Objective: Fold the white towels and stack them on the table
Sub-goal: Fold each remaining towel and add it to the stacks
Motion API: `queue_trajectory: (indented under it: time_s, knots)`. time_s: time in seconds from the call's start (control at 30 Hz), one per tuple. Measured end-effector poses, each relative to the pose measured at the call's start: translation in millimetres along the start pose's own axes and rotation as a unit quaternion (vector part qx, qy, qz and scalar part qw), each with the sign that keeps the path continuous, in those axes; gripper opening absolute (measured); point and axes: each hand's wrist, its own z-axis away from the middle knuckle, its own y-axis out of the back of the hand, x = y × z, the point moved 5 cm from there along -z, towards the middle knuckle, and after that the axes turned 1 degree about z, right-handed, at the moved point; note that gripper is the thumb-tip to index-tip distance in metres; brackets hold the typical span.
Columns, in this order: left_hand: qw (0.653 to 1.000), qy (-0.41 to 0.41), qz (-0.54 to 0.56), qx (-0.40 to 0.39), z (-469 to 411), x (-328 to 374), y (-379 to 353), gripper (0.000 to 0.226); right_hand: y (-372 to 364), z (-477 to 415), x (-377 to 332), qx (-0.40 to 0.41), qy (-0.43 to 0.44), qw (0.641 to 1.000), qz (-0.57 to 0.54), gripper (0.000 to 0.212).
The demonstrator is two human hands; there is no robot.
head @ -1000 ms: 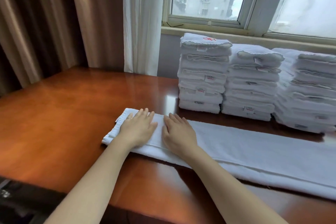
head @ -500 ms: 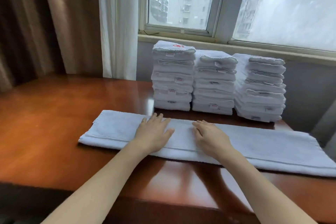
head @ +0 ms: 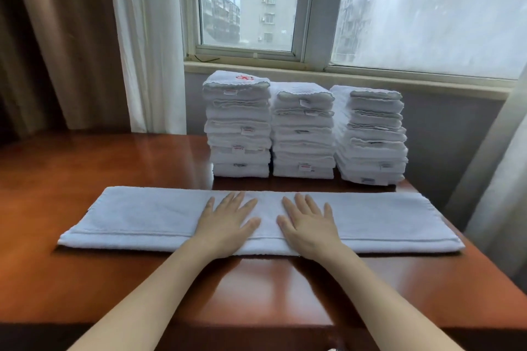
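With my left hand (head: 228,221) and right hand (head: 309,222) pressed flat and unclenched, side by side on the long strip of towel (head: 137,216) stretching out past both, three folded stacks (head: 302,129) stand beyond my fingertips, so this towel's crosswise folds and stacking remain.

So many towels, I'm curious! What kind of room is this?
Probably a hotel room: three stacks of folded white towels, a polished wooden table, and heavy curtains by the window.
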Motion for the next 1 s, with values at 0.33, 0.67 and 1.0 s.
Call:
queue_trajectory:
  time_s: [0.33, 0.67, 1.0]
  knots:
    - [0.999, 0.040, 0.026, 0.008, 3.7, -3.8, 16.7, 0.061, 19.8, 8.1, 8.9, 0.068, 0.044, 0.997, -0.019, 0.045]
    - [0.978, -0.203, 0.045, 0.034, -38.8, 156.3, 11.4, 0.056, 63.5, 51.9, 159.7, 0.163, -0.201, 0.966, 0.027, 0.046]
    - [0.961, -0.266, 0.071, 0.031, -58.6, 184.0, -23.5, 0.065, 58.0, 59.4, 188.8, 0.146, -0.294, 0.945, 0.001, 0.052]
